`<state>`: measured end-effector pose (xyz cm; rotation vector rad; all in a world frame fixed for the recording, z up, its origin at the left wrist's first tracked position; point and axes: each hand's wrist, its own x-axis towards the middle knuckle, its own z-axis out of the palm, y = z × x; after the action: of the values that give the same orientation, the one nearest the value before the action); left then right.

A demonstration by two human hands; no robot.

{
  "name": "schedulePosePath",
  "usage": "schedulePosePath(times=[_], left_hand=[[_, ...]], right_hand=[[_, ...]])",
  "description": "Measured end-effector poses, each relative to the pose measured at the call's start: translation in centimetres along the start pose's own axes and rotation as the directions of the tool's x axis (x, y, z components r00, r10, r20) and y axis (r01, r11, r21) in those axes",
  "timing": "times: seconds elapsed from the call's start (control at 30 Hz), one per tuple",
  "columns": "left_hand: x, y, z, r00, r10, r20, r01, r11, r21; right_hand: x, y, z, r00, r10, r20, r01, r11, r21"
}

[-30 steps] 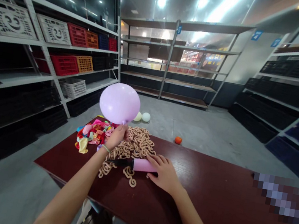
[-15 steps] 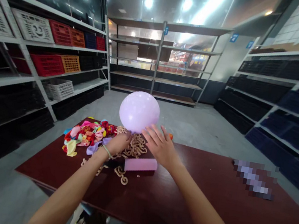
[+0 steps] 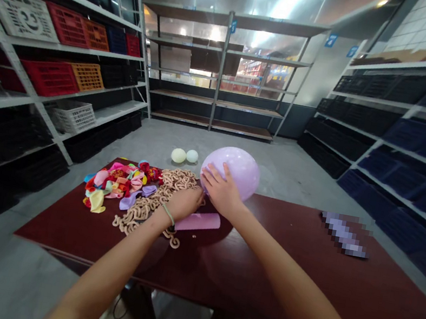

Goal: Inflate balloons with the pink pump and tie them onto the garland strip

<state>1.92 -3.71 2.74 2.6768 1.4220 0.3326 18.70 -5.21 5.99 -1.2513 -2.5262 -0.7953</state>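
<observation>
An inflated light purple balloon (image 3: 241,173) is over the table's far edge. My left hand (image 3: 186,203), with a pale green band at the wrist, is closed at the balloon's lower left end, where its neck is hidden by the fingers. Against the balloon's near side rests my right hand (image 3: 223,190), fingers spread. Below the hands lies a pink cylinder (image 3: 202,222), its left end covered by my left hand. Tan curly pieces (image 3: 142,210) are heaped left of it. Further left is a pile of limp, colourful balloons (image 3: 116,183).
The dark red table (image 3: 260,267) carries a blurred-out object (image 3: 343,235) at right. Two small pale balloons (image 3: 178,155) are on the floor beyond. Shelves with crates (image 3: 56,79) stand left, racks (image 3: 220,73) behind, dark bins (image 3: 405,144) right.
The balloon has shifted to the right with my left hand at its end. My right hand, apart from its side before, now lies against it. The view has tilted, showing the two floor balloons.
</observation>
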Motion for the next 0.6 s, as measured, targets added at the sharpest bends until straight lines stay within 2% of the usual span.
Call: schedulePosePath(times=[0.2, 0.3, 0.43, 0.53, 0.6], left_hand=[[-0.4, -0.5, 1.4, 1.0, 0.01, 0.001, -0.01, 0.994, -0.109], [-0.4, -0.8, 1.8, 1.0, 0.004, -0.005, -0.004, 0.985, -0.171], [-0.5, -1.3, 1.9, 0.999, 0.009, -0.037, -0.02, 0.948, -0.319], [-0.9, -1.7, 1.9, 0.998, -0.043, -0.037, 0.016, 0.834, -0.552], [-1.2, -1.8, 2.0, 0.994, -0.102, 0.034, 0.092, 0.655, -0.75]], right_hand=[[-1.5, -0.5, 1.8, 0.997, 0.073, -0.015, -0.072, 0.997, 0.026], [-1.7, -0.6, 2.1, 0.998, 0.054, -0.043, -0.052, 0.998, 0.033], [-1.8, -0.3, 2.6, 0.996, -0.033, -0.087, 0.033, 0.999, -0.001], [-1.9, 0.3, 3.1, 0.991, -0.087, -0.104, 0.083, 0.996, -0.038], [-1.9, 0.6, 3.2, 0.989, -0.097, -0.111, 0.094, 0.995, -0.033]])
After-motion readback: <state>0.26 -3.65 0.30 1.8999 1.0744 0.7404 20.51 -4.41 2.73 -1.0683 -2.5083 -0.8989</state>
